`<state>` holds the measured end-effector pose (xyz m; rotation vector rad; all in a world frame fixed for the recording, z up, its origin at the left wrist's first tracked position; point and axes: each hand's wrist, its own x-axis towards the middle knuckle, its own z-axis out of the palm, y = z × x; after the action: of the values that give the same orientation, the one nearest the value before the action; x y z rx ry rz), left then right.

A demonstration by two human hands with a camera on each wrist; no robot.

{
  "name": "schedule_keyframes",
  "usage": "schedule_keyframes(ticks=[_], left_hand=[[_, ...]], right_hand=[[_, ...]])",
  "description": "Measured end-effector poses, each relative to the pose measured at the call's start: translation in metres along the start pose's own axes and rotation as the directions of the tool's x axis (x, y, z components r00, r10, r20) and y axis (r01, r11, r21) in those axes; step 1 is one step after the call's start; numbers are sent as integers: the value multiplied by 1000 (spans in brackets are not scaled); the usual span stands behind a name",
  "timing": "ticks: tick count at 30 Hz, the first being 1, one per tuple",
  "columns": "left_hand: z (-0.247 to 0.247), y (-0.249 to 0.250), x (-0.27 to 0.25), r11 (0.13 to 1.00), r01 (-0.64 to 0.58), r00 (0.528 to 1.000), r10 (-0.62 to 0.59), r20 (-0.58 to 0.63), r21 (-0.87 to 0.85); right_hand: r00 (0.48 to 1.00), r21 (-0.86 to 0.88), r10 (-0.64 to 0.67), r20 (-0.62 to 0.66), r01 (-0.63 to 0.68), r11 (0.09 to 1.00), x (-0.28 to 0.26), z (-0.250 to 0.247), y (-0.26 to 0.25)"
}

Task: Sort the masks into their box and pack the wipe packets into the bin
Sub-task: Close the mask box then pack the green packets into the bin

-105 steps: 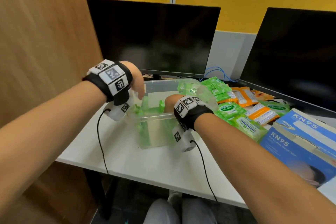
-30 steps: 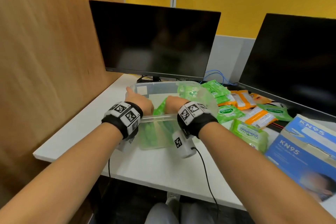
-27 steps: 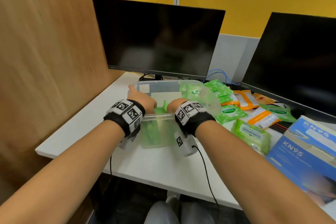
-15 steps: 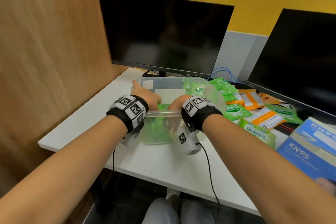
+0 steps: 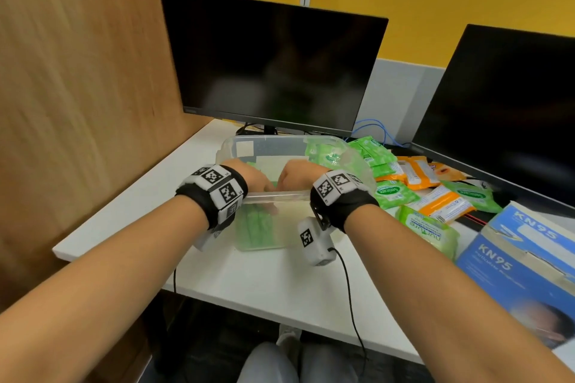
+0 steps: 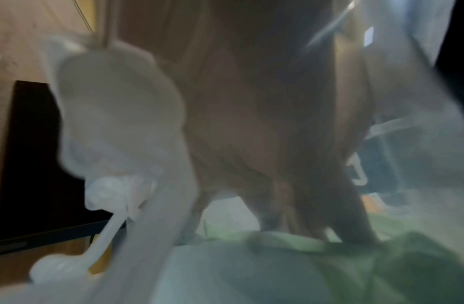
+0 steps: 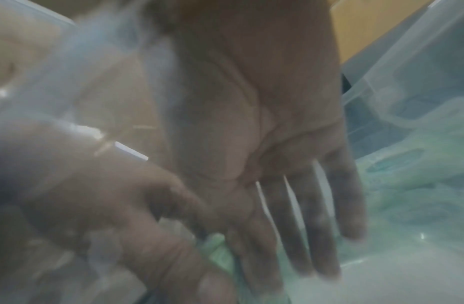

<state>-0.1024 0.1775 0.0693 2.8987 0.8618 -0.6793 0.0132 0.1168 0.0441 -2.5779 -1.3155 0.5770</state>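
Observation:
A clear plastic bin point(image 5: 273, 146) stands on the white desk, and both hands reach down into it. Several green wipe packets point(image 5: 256, 227) stand on edge in its near left corner. My left hand point(image 5: 255, 185) points its fingers point(image 6: 353, 230) down onto the tops of those packets point(image 6: 381, 267). My right hand point(image 5: 294, 176) is beside it, palm flat and fingers point(image 7: 316, 236) straight against a green packet point(image 7: 218, 244). More green packets point(image 5: 329, 155) lean at the bin's far right. A blue KN95 mask box point(image 5: 513, 258) lies at the right edge.
Loose green point(image 5: 393, 193) and orange point(image 5: 441, 204) wipe packets lie heaped right of the bin. Two dark monitors point(image 5: 270, 65) point(image 5: 504, 109) stand behind. A wooden partition point(image 5: 77, 87) closes off the left side. Cables hang from both wrist cameras over the desk's front edge.
My left hand came down from above the bin's rim to inside it. Both hands have sunk lower, and the green packets now stand bunched in the near left corner.

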Motion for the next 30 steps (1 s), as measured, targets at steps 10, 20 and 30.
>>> schedule_keyframes(ticks=[10, 20, 30], left_hand=[[1, -3, 3, 997, -62, 998, 61, 17, 54], [0, 0, -4, 998, -60, 998, 60, -7, 35], [0, 0, -5, 999, -36, 999, 36, -13, 6]], right_hand=[[809, 46, 451, -376, -470, 881, -62, -39, 155], [754, 15, 657, 5, -657, 754, -77, 4, 189], [785, 337, 614, -80, -559, 758, -65, -5, 174]])
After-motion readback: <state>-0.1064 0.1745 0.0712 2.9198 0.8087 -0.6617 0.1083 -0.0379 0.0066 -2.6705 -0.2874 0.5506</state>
